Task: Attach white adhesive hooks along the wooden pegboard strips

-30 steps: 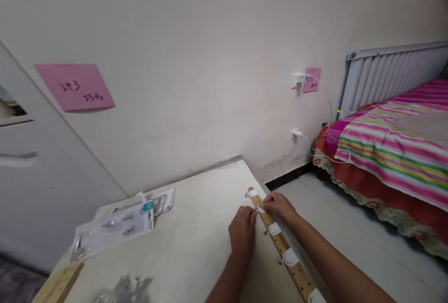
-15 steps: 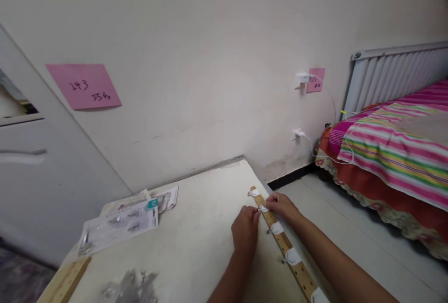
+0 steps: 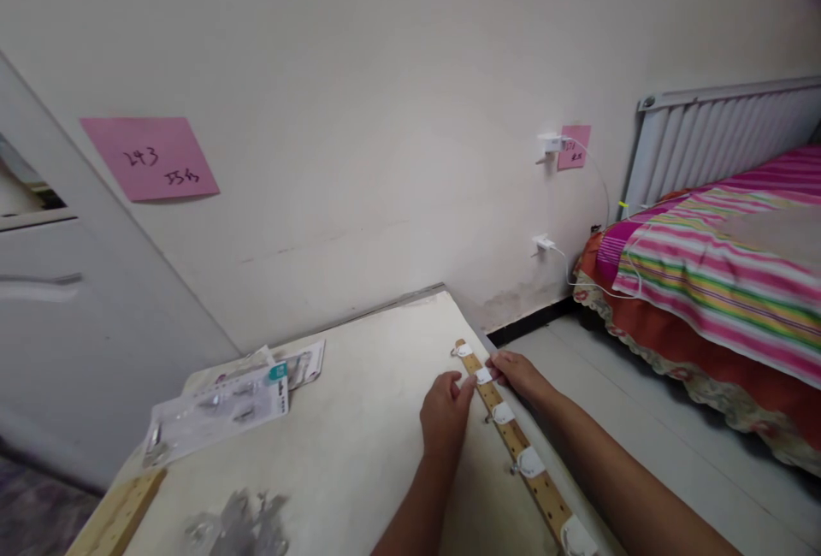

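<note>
A long wooden strip (image 3: 513, 446) lies along the right edge of the table (image 3: 359, 419), with several white hooks stuck on it. My left hand (image 3: 442, 412) is curled, its thumb and fingertips pressed against the strip's left side beside the second white hook (image 3: 484, 375). My right hand (image 3: 518, 373) grips the strip's right edge just past that hook, fingers closed on it. The hook itself shows between the two hands, sitting flat on the wood. Another hook (image 3: 463, 350) sits at the strip's far end.
Clear blister packs (image 3: 218, 409) lie at the table's far left, loose metal hooks (image 3: 234, 526) and a wooden block (image 3: 115, 517) near the front left. Beyond the table's right edge are bare floor, a bed with striped bedding (image 3: 718, 274), a radiator and wall chargers (image 3: 550, 143).
My hands were pinched together over the second hook; now they have parted a little and the hook lies uncovered on the strip. The view shifted slightly.
</note>
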A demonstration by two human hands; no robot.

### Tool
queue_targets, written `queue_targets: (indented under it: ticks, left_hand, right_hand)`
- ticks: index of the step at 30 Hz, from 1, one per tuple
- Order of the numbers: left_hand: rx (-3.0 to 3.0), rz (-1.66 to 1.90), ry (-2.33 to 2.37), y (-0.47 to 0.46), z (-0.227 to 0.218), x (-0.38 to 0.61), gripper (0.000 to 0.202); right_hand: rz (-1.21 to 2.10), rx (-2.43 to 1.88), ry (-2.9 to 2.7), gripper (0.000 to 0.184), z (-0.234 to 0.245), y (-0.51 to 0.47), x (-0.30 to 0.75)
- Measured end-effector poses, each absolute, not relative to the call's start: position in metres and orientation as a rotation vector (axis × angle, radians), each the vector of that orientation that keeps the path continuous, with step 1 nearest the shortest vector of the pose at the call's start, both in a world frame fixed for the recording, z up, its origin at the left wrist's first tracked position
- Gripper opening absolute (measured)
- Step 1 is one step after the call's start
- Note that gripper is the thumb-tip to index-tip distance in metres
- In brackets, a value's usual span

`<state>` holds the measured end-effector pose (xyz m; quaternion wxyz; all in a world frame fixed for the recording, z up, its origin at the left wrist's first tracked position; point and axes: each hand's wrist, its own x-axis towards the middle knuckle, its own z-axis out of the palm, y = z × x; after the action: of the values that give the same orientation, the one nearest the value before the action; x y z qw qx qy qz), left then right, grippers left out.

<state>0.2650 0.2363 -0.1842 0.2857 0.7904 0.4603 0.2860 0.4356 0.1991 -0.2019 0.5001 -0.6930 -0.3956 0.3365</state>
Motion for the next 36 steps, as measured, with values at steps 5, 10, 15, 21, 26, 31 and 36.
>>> queue_targets:
  ticks: [5, 10, 15, 21, 26, 31, 36]
  left_hand:
    - [1.967, 0.839, 1.121, 0.237, -0.177, 0.255, 0.048]
    - [1.816, 0.836, 1.057, 0.228, -0.173, 0.231, 0.050]
    - [1.828, 0.803, 1.105, 0.205, -0.170, 0.197, 0.042]
    - [1.920, 0.759, 1.146, 0.169, -0.152, 0.149, 0.028]
    - [1.850, 0.778, 1.083, 0.130, -0.129, 0.092, 0.035]
    - [1.661, 0.834, 1.101, 0.091, -0.098, -0.011, 0.042]
    - [1.372, 1.091, 1.322, 0.050, -0.096, -0.135, 0.037]
  right_hand:
    - [0.801, -1.570, -0.824, 0.033, -0.181, 0.171, 0.442]
    - [0.769, -1.517, -0.672, 0.031, -0.144, 0.119, 0.450]
    - [0.788, -1.420, -0.674, 0.037, -0.112, 0.069, 0.424]
    - [0.834, -1.286, -0.832, 0.033, -0.094, 0.014, 0.341]
    - [0.987, -1.279, -1.054, 0.023, -0.114, -0.023, 0.260]
    - [0.934, -1.393, -1.171, 0.025, -0.151, -0.054, 0.206]
    - [0.892, -1.401, -1.047, 0.033, -0.175, -0.071, 0.182]
